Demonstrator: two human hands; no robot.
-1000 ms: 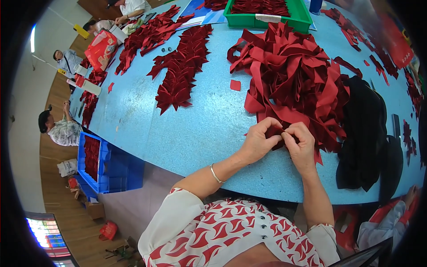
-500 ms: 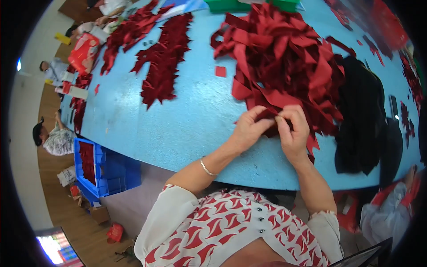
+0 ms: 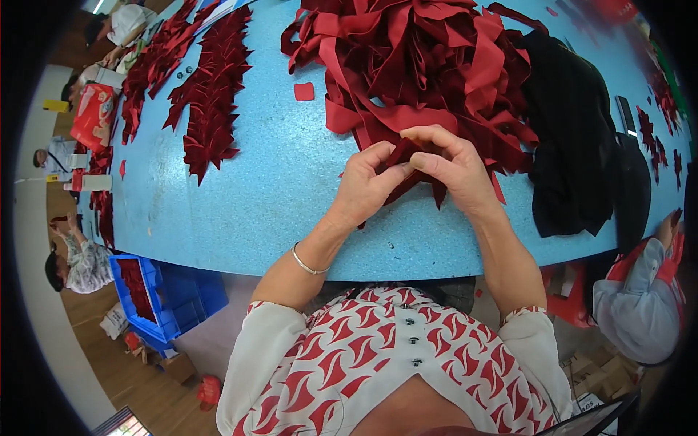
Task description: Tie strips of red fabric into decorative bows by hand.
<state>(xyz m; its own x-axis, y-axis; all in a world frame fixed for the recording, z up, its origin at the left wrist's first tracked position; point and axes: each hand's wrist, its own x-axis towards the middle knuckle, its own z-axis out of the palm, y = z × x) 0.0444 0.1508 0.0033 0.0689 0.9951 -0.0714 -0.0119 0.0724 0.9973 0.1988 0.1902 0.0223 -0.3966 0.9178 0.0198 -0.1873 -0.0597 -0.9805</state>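
Both hands pinch a piece of dark red ribbon (image 3: 404, 154) at the near edge of a big tangled heap of red ribbon strips (image 3: 407, 58). My left hand (image 3: 366, 182) grips it with thumb and fingers from the left. From the right, my right hand (image 3: 456, 171) has its thumb and bent forefinger closed on the same piece. Cut, pointed ribbon ends hang just below the fingers. To the left of the heap lies a long stack of pointed dark red ribbon pieces (image 3: 211, 94), with a small red square (image 3: 304, 91) between.
A black cloth (image 3: 567, 138) lies right of the heap, near a dark phone (image 3: 626, 115). Blue crates (image 3: 171, 291) holding red pieces stand beside the table (image 3: 269, 211) at left. Other people sit along the left side, and a co-worker in grey sleeves (image 3: 640, 305) sits at right.
The view has shifted, so the heap and table appear higher and further left. Both hands still pinch ribbon, and my right forefinger now arches further over the piece.
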